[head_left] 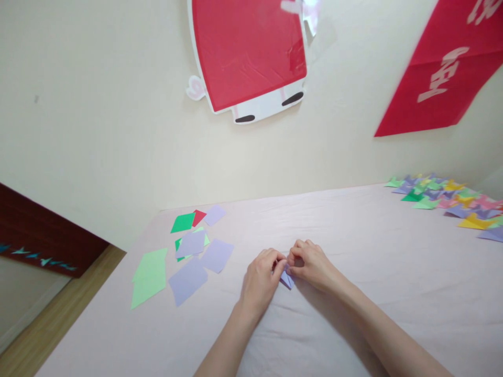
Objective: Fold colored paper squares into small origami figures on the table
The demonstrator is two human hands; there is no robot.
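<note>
Folding a small piece this tightly asks for quiet fingers more than force. The purple paper sits low in front of the person, between the two hands and close against the pale cloth, its near end poking out below the fingertips. The left hand has thumb and fingers closed on its left side; the right hand pinches it from the other side, thumb and forefinger brought together. So each grip is taken up with the same little piece, though the fingers hide its upper part, and which crease is being worked I cannot tell.

To do this well, I would let the left hand anchor the layers and the right do the fine shaping, lining up edges before any pressure goes on. Press from the middle of a crease outward, with a fingertip or nail. The cloth shows wrinkles near the forearms and probably gives a little, so a firm pinch should make a sharper line than pushing down. Pulling the hands apart could tear or skew a narrow point. The loose sheets at left and the folded pieces at far right lie well clear of the elbows' path.
</note>
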